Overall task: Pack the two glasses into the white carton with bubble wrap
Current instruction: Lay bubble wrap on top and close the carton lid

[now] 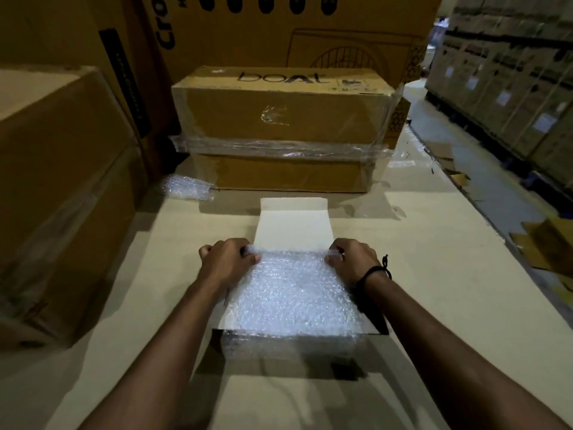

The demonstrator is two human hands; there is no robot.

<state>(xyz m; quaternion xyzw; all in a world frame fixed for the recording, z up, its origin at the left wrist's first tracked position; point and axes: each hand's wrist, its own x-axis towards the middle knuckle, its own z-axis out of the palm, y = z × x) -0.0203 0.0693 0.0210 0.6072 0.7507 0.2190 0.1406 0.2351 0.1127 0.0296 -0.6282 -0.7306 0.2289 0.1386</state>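
Both hands are held curled at the far edge of a sheet of bubble wrap point(294, 296): the left hand point(228, 263) is closed round the sheet's far left corner, and the right hand point(353, 260), with a black cord point(373, 271) tied at its wrist, is closed round the far right corner, thumb and fingers pinching the plastic. The sheet is spread over the open top of the white carton point(294, 225) and is draped down over its near wall. The carton's lid flap is laid back flat on the counter point(434, 274), pointing away from the person. Whether the glasses lie under the sheet cannot be told. A second, crumpled piece of bubble wrap point(187, 187) is seen further back on the left, just beside a brown box point(279, 119) bound with clear tape. A larger brown box point(62, 181) is stood at the left, and stacked cartons point(511, 88) are ranged along the right.
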